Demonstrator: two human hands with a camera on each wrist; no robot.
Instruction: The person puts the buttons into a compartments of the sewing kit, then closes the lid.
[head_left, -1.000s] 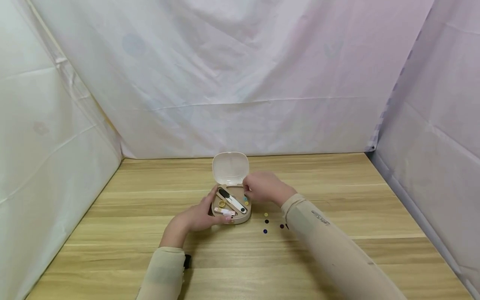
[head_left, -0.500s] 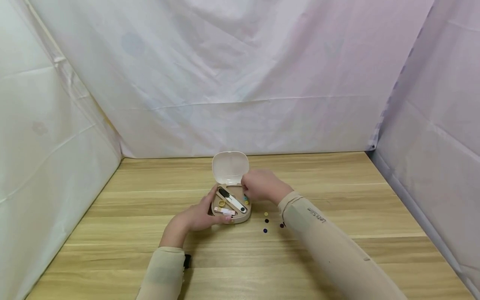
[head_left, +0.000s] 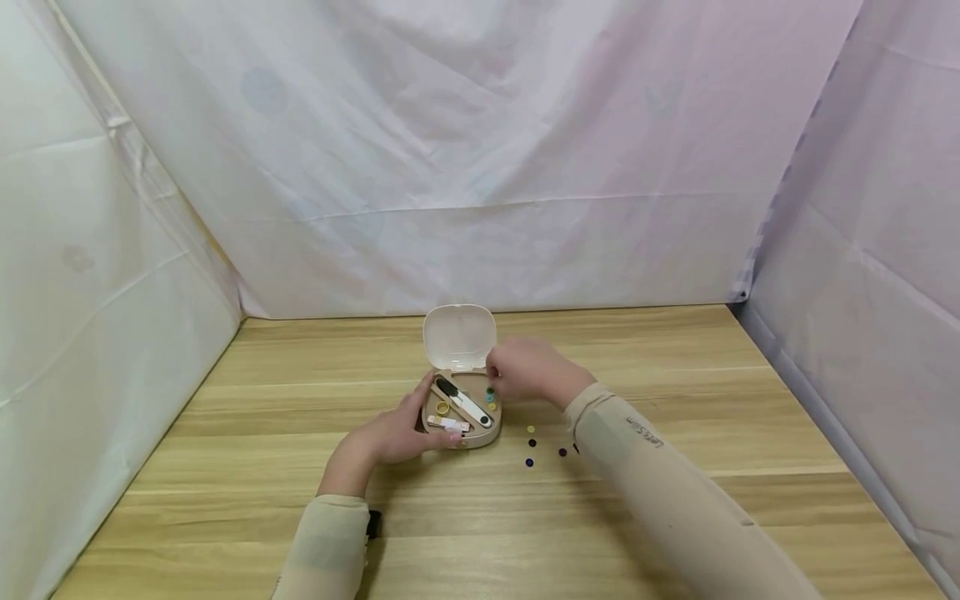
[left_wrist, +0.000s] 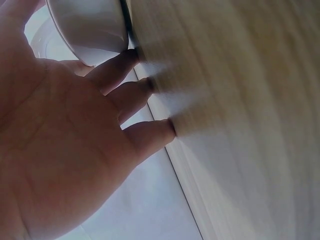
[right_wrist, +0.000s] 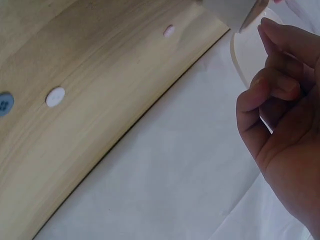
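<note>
An open beige sewing kit case point(head_left: 480, 440) stands on the table, its lid point(head_left: 460, 337) tipped back. Inside lie white-and-black snips point(head_left: 472, 410), a gold ring-like thimble point(head_left: 442, 408), a pale folded strip point(head_left: 448, 423) and a few buttons: dark green point(head_left: 491, 390), teal point(head_left: 490, 398) and yellow point(head_left: 492, 407). My left hand point(head_left: 396, 433) grips the case, thumb at the front, fingers along the left side; some fingertips touch the table in the left wrist view. My right hand point(head_left: 528, 371) is over the right compartment with curled fingers; whether its fingertips hold anything is hidden.
Right of the case several loose buttons lie on the wooden table, among them a yellow button point(head_left: 531, 429), a black button point(head_left: 532, 443), a blue button point(head_left: 529, 462) and a dark purple button point(head_left: 562, 452). White cloth point(head_left: 480, 208) hangs behind and at both sides.
My right hand dipped slightly left over the compartment, then shifted back right. A dark green button now shows behind the teal one. The left hand stays on the case.
</note>
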